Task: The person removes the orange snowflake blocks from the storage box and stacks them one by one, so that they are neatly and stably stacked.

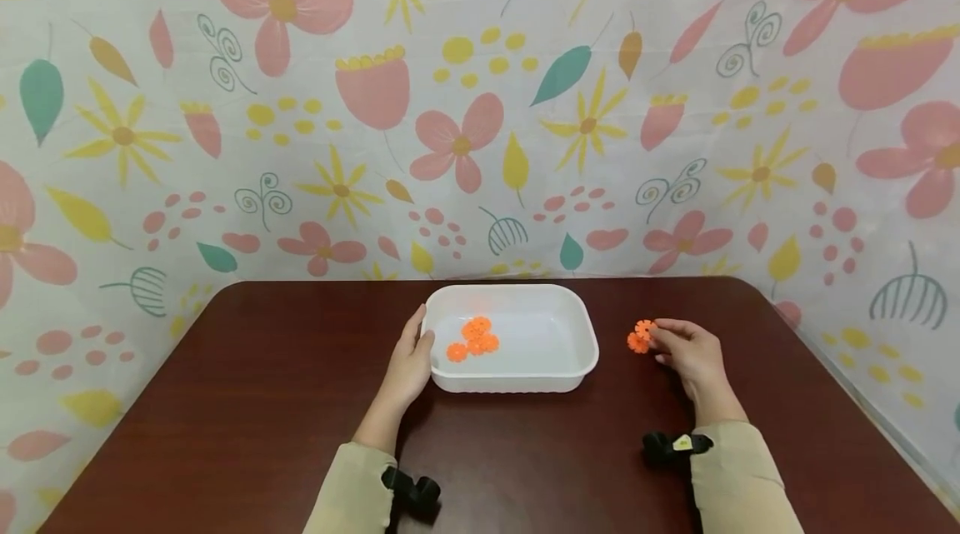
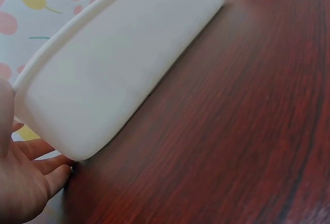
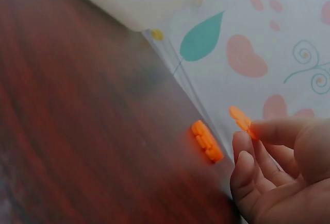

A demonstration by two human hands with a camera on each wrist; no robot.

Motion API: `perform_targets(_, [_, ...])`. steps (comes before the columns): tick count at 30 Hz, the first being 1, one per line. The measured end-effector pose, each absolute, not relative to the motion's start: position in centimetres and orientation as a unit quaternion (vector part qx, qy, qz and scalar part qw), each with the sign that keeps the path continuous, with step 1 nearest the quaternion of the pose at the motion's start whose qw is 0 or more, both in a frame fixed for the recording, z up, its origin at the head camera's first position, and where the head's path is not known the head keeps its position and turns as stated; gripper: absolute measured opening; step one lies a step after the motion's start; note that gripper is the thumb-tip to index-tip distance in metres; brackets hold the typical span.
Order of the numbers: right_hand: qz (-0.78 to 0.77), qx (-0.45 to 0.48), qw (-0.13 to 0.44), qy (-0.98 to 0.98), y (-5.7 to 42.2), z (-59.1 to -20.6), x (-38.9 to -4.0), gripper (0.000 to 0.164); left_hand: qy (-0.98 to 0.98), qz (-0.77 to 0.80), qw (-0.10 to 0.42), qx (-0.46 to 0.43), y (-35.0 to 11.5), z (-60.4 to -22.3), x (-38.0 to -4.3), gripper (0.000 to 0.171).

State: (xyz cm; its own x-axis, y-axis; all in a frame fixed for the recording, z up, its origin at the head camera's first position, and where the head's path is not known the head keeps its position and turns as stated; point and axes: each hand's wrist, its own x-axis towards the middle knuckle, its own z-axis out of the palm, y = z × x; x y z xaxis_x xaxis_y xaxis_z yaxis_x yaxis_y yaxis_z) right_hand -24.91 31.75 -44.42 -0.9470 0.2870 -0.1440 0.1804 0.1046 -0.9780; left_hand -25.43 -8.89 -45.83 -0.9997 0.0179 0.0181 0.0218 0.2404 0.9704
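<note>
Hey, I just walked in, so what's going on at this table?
A person's left hand holds the left end of a white tray on a dark reddish-brown table. Their right hand pinches an orange flower-shaped piece out to the right of the tray, with a second orange piece close by. Several more orange pieces lie inside the tray, towards its left side.

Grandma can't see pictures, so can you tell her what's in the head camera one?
A person's right hand pinches an orange flower-shaped piece, with another right beside it, while their left hand holds the left end of a white tray. More orange pieces lie inside the tray, which stands on a dark table before a flowery backdrop.
</note>
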Motion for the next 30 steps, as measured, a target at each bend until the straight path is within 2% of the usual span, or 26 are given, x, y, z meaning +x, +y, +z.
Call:
perform_targets(7, [0.625,-0.154,0.050,-0.764,31.66,-44.37,-25.44,0.044,-0.785,-0.619,0.014,-0.017,-8.98,-45.44,-25.78,0.052])
perform_targets(15, [0.575,-0.161,0.052,-0.800,31.90,-44.86,-24.88,0.047,-0.790,-0.613,0.004,-0.017,-8.72,-45.72,-25.37,0.052])
perform_targets(30, [0.537,-0.168,0.061,-0.825,31.44,-45.13,-24.97,0.040,-0.792,-0.611,0.008,-0.021,-8.75,-45.97,-25.30,0.052])
